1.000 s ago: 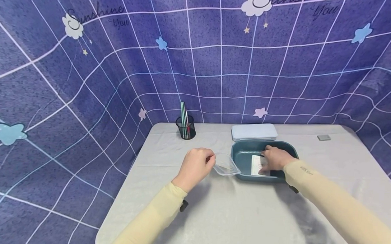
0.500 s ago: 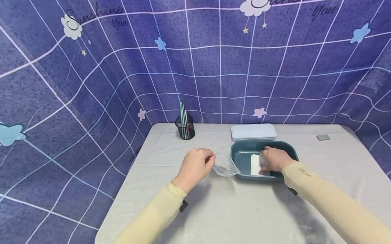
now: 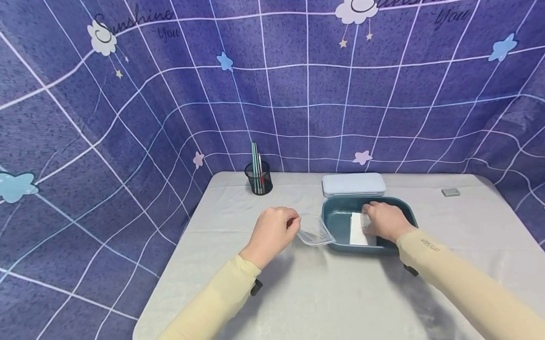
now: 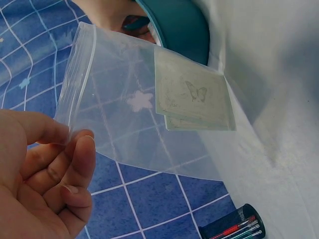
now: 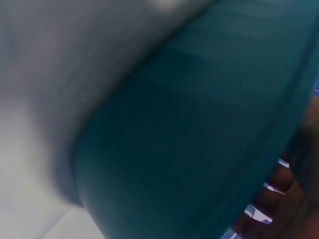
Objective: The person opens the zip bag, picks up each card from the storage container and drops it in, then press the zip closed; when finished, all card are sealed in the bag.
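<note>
My left hand (image 3: 272, 235) pinches the edge of a clear zip bag (image 3: 314, 231) near its zip strip. Inside the bag, in the left wrist view, lie overlapping pale cards (image 4: 194, 92), the front one printed with a butterfly. My right hand (image 3: 386, 221) is in the teal basin (image 3: 336, 207) with its fingers curled, pinching what looks like a thin translucent sheet (image 3: 366, 222). Below it lies a plain white card (image 3: 358, 235), partly covered by the hand. In the right wrist view the basin's wall (image 5: 184, 129) hides most of the fingers.
Behind the basin lies a pale blue case (image 3: 354, 184). A black mesh cup (image 3: 259, 182) with pencils or pens stands at the back left. A small grey block (image 3: 450, 192) sits at the back right of the white-covered table (image 3: 321, 312). Patterned curtain surrounds the back and sides.
My right hand's thumb has drawn up from the near end of the cards. The printed face below it has given way to plain white. The left hand and bag stay in place.
</note>
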Demonstrator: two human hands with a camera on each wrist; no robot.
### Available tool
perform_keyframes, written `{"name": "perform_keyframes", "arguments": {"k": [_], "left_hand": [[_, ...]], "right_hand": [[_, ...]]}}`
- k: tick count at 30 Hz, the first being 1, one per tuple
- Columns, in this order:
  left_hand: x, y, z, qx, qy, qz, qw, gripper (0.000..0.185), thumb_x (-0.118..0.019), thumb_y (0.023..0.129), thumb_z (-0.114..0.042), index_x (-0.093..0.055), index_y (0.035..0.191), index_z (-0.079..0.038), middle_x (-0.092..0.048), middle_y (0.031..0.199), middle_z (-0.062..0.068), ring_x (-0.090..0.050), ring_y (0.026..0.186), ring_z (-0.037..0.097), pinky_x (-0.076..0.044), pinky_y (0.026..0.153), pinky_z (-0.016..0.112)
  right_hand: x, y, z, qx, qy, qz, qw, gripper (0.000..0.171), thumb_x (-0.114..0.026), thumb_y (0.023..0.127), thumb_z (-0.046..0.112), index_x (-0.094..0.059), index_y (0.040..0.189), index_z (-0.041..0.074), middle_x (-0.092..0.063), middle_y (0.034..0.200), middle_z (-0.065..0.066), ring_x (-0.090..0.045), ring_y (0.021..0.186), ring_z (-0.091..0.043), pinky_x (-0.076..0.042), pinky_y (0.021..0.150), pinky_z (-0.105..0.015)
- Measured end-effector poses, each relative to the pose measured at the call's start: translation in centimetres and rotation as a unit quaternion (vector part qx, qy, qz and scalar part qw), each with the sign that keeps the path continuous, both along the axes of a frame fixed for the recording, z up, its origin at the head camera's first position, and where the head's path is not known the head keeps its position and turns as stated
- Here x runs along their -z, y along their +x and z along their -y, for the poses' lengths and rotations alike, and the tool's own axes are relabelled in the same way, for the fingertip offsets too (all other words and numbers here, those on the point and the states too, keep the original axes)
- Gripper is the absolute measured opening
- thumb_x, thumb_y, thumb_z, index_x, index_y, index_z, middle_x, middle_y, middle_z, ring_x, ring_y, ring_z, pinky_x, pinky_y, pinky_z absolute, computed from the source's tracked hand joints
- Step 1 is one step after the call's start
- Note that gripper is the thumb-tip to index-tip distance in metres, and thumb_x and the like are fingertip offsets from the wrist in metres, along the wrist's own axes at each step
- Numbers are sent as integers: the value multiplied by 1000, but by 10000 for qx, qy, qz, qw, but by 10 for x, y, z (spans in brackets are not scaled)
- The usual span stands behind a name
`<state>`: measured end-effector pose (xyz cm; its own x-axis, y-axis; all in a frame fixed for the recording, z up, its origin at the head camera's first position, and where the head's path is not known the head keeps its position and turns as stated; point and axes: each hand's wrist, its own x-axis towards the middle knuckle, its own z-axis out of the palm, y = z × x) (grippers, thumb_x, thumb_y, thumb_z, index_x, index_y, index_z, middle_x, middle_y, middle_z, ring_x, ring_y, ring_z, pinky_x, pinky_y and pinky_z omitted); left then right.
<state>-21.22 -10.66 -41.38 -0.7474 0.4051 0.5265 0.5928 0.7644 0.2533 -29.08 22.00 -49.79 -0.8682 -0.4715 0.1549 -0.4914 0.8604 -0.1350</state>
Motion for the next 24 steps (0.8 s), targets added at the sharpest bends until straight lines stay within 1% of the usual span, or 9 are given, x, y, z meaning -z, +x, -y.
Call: {"name": "perform_keyframes", "arguments": {"k": [5,8,11,15,20,24], "left_hand": [[1,0,1,-27,-8,-5,10000,19,-68,88,-4,-73,74,-16,-59,66,-10,-53,58,8,-47,60,29],[1,0,1,-46,-31,4,10000,19,-67,89,-4,-74,75,-15,-60,67,-10,-53,58,7,-47,61,28],[1,0,1,-61,-44,-2,10000,20,-66,89,-4,-73,75,-16,-59,66,-10,-52,58,8,-47,60,28],[1,0,1,-68,-46,-5,10000,20,-66,88,-3,-72,74,-16,-57,65,-11,-52,58,8,-46,60,28],[0,0,1,-72,-32,21,10000,20,-67,88,-4,-72,74,-16,-58,65,-10,-52,58,8,-46,60,28],[1,0,1,-80,-8,7,10000,19,-68,88,-4,-73,74,-16,-59,65,-10,-52,58,8,-46,60,29]], "right_hand": [[-12,2,-2,-143,-181,-113,9997,28,-90,78,14,-71,97,5,-67,90,-7,-70,80,-30,-57,70,-50],[-19,3,-4,-249,-218,-168,9993,19,-86,81,10,-70,90,9,-66,85,-2,-67,73,-24,-57,68,-48],[-26,5,-6,-317,-249,-175,9990,17,-84,83,9,-68,85,13,-65,80,2,-64,68,-18,-55,66,-48],[-35,9,-7,-377,-295,-119,9988,15,-82,84,9,-68,82,16,-64,76,5,-62,66,-16,-55,65,-49],[-47,18,-6,-468,-372,5,9982,12,-81,84,11,-70,82,16,-66,76,5,-61,66,-15,-54,65,-49],[-54,27,-5,-552,-397,28,9977,13,-80,83,10,-70,80,18,-65,75,7,-58,65,-12,-53,63,-47]]}}
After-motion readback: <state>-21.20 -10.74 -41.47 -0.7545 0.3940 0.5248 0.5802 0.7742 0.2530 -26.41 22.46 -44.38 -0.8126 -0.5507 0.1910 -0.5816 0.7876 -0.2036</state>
